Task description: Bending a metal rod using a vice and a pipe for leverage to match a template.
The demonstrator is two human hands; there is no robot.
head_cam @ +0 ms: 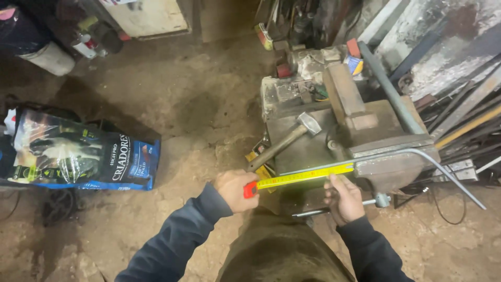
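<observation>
Your left hand [236, 190] is closed around a red tape measure case [250, 189], and your right hand [343, 198] pinches the yellow tape blade [305, 176], stretched between them along a thin bent metal rod [407, 152]. That rod is clamped in the rusty bench vise [383, 151] just beyond your right hand. Farther back, a hammer [284, 141] lies on the tabletop [308, 151], and a printed feed bag [83, 154] sits on the dirt floor [198, 115], well apart to your left.

A yellow steel tape measure [305, 175] runs left to right along the near edge of the worn metal bench [302, 149], just beside a thin bent grey steel rod [417, 154] clamped in the rusty iron vise [381, 141]. A wooden-handled hammer [284, 141] lies on the bench, left of the vise — a printed plastic feed sack [78, 154] sits on the dirt floor [198, 115], far left.
</observation>
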